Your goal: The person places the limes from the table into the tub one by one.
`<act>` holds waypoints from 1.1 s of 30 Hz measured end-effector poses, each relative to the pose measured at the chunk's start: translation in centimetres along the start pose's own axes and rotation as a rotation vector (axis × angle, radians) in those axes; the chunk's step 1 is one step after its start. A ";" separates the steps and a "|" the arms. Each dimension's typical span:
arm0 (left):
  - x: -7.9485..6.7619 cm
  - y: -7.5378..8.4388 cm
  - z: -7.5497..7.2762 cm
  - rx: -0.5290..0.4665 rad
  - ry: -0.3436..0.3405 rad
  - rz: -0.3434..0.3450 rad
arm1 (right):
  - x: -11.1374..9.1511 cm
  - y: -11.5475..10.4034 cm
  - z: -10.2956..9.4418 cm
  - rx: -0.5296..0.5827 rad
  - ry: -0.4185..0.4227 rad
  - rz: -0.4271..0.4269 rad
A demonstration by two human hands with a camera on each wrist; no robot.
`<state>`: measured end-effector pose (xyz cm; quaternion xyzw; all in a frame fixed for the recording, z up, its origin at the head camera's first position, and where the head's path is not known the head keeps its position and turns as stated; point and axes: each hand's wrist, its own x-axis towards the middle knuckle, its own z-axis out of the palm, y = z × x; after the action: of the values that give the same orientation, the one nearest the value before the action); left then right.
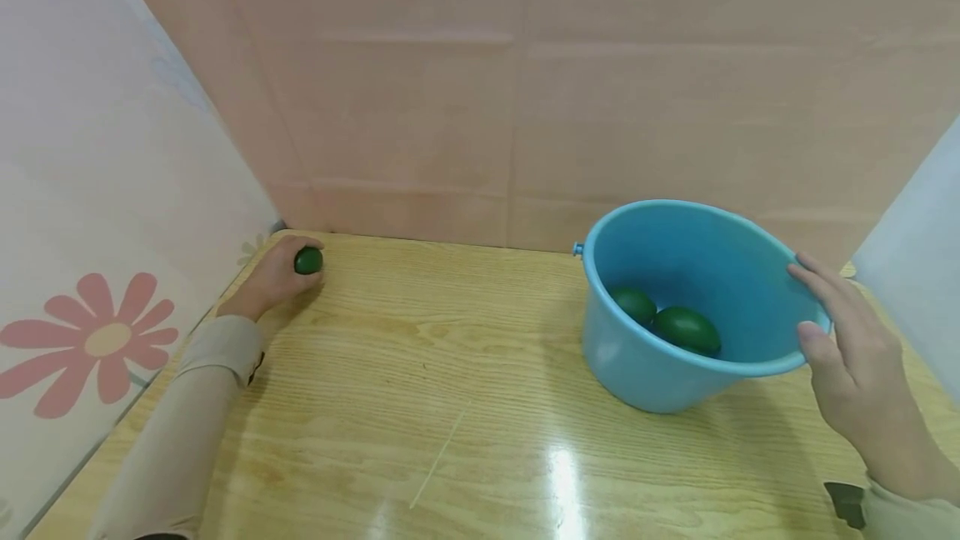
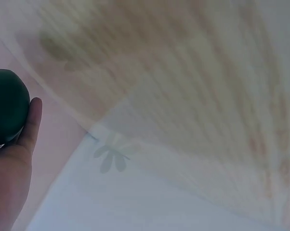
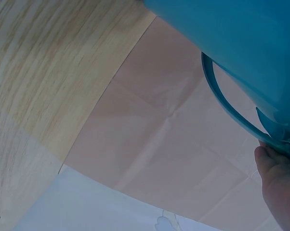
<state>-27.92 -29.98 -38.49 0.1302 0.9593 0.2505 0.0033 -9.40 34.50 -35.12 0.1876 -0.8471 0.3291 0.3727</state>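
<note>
At the table's far left corner, my left hand (image 1: 279, 275) grips a dark green, smooth oval fruit (image 1: 308, 260). Fingers and thumb curl round that fruit (image 2: 9, 107) in the left wrist view too. On the right stands a blue bucket (image 1: 652, 382), its mouth leaning toward my right hand (image 1: 862, 357). This hand holds the bucket's right rim, thumb on the near side and fingers on the far side. Inside the bucket lie two more dark green fruits, one fruit (image 1: 686, 330) nearer and another fruit (image 1: 633, 304) behind it. The bucket's handle (image 3: 227, 106) hangs along its outside, by my right fingers.
A wooden table (image 1: 420, 373) spreads between my hands. Pinkish-brown sheeting (image 1: 420, 107) rises along its back edge. A white panel with a red flower (image 1: 107, 340) stands at the left, and a pale panel (image 1: 918, 273) at the right. A small peg (image 1: 577, 249) sticks out from the bucket's left rim.
</note>
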 end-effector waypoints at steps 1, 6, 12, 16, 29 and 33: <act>0.0 0.2 0.0 0.000 0.006 0.003 | 0.0 0.0 0.0 0.001 0.002 -0.001; 0.3 1.0 -0.2 0.009 0.031 0.032 | 0.1 -0.1 0.1 0.006 0.002 -0.003; 0.7 1.8 -0.3 0.009 0.053 0.080 | 0.0 -0.1 0.1 0.005 -0.017 0.012; 0.9 2.2 -0.1 0.012 0.082 0.124 | 0.1 0.1 0.2 0.007 -0.008 -0.005; 1.2 5.2 0.0 0.039 0.097 0.175 | 0.1 0.0 0.2 0.013 -0.020 0.007; 1.2 5.9 0.1 0.041 0.101 0.198 | 0.0 -0.2 0.1 0.013 -0.053 0.046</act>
<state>-27.62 -24.65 -35.61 0.2113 0.9456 0.2363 -0.0725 -9.34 34.29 -35.04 0.1791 -0.8586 0.3380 0.3414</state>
